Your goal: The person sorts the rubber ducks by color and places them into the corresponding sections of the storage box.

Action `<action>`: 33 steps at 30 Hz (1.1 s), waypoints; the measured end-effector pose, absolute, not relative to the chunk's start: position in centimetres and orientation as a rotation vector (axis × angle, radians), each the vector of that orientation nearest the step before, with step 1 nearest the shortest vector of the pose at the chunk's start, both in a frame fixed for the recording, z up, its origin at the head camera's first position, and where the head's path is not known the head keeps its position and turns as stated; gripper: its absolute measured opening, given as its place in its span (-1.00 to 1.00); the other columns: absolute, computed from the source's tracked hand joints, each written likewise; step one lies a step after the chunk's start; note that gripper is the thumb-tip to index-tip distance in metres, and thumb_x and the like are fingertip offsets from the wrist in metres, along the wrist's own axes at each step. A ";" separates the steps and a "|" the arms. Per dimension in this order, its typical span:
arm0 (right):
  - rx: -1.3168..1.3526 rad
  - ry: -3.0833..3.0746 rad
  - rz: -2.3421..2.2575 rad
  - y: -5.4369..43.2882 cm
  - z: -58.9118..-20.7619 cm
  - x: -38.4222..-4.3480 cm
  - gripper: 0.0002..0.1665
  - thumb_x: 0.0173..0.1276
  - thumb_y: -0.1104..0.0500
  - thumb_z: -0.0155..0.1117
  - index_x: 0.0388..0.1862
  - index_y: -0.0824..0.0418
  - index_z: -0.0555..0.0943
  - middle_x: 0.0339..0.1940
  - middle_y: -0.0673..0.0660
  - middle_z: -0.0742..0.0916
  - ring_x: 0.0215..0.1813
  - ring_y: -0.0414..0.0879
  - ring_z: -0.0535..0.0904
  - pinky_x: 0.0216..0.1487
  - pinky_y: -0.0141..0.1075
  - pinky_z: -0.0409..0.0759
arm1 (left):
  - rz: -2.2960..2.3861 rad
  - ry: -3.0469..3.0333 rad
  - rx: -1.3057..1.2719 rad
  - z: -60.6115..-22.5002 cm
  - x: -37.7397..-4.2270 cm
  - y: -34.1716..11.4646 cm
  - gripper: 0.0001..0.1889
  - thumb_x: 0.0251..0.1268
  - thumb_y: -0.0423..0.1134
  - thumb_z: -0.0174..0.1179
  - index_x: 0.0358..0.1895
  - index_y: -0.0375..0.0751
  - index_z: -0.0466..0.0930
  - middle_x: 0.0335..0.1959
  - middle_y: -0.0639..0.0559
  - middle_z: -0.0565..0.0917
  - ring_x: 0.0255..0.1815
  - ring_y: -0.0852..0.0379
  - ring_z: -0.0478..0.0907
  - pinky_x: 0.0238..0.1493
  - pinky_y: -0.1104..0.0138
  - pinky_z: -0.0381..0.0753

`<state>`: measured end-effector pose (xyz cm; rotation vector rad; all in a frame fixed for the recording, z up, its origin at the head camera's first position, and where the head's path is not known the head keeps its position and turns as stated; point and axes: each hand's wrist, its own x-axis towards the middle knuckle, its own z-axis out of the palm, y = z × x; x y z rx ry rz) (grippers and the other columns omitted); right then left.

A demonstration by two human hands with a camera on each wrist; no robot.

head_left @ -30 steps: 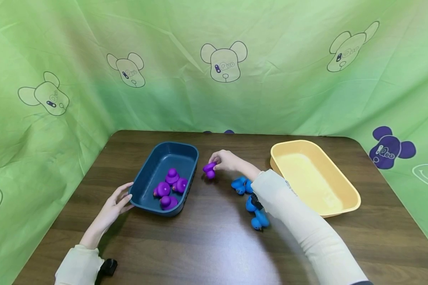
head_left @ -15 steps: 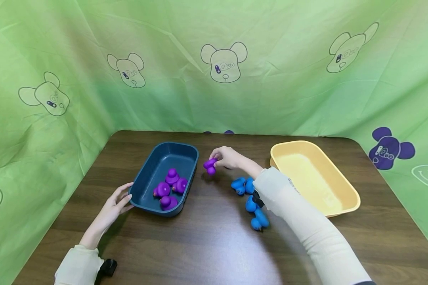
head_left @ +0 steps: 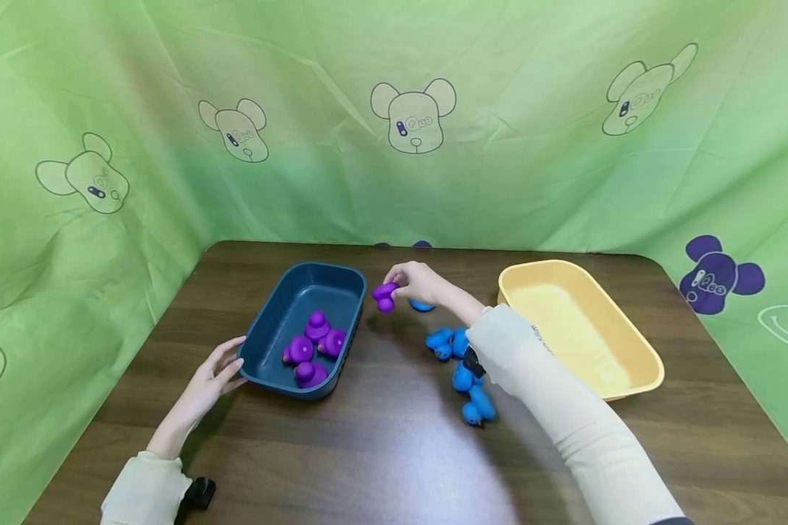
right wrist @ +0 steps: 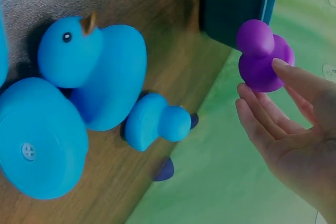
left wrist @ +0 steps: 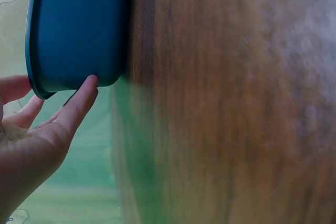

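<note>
In the head view my right hand point(head_left: 420, 283) pinches a purple rubber duck point(head_left: 384, 297) between thumb and fingers, just off the right rim of the dark blue bin point(head_left: 311, 273). The right wrist view shows this purple duck point(right wrist: 262, 59) tilted in my fingers. Several purple ducks point(head_left: 298, 349) lie inside the bin. My left hand point(head_left: 213, 375) touches the bin's near left corner, its fingers fairly straight against the rim and wall, as the left wrist view of the bin point(left wrist: 79, 30) also shows. Several blue ducks point(head_left: 479, 405) lie on the table beneath my right forearm.
A yellow bin point(head_left: 565, 321) stands on the right with nothing in it. Another blue duck point(head_left: 423, 305) lies partly hidden behind my right hand. Brown wooden table point(head_left: 381, 452) extends below, and a green printed curtain point(head_left: 302, 175) hangs around its back and sides.
My right hand has lifted the purple duck slightly, up and away from the table's near side. The blue duck behind the hand has come into view. My left hand and the bin stay put.
</note>
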<state>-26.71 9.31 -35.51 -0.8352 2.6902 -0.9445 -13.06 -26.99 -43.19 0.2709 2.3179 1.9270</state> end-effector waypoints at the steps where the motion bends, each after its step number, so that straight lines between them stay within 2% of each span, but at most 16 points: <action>1: -0.836 2.694 -0.950 9.3 -35.4 -26.7 -0.78 0.11 0.37 0.21 -0.21 0.34 0.56 -0.20 0.28 0.66 -0.05 0.08 0.54 0.02 -0.14 0.42 | 1.929 2.317 0.274 -43.2 -13.1 -27.0 -0.53 0.38 -0.28 -0.15 0.26 -0.41 0.00 0.09 -0.47 0.22 -0.10 0.37 0.44 -0.15 0.38 0.52; 7: -0.843 2.702 -0.993 9.0 -35.1 -26.7 -0.78 0.12 0.35 0.21 -0.20 0.33 0.56 -0.21 0.28 0.66 -0.06 0.07 0.55 0.01 -0.14 0.42 | 1.934 2.322 0.269 -43.2 -13.1 -27.0 -0.53 0.37 -0.29 -0.15 0.25 -0.42 0.01 0.06 -0.43 0.25 -0.11 0.37 0.45 -0.16 0.39 0.52; 17: -0.837 2.728 -1.056 8.1 -35.2 -26.6 -0.78 0.16 0.29 0.21 -0.18 0.32 0.55 -0.19 0.27 0.65 -0.11 0.05 0.57 -0.09 -0.18 0.47 | 1.922 2.320 0.266 -43.1 -13.0 -26.9 -0.53 0.38 -0.28 -0.17 0.26 -0.41 -0.01 0.10 -0.49 0.20 -0.10 0.37 0.44 -0.14 0.39 0.51; 33: -0.836 2.704 -1.143 6.2 -35.8 -26.2 -0.76 0.17 0.33 0.18 -0.15 0.32 0.54 -0.17 0.28 0.64 -0.15 0.07 0.58 -0.10 -0.24 0.51 | 1.918 2.327 0.274 -43.1 -13.0 -26.9 -0.53 0.38 -0.29 -0.17 0.25 -0.43 -0.01 0.11 -0.50 0.18 -0.09 0.40 0.43 -0.15 0.39 0.51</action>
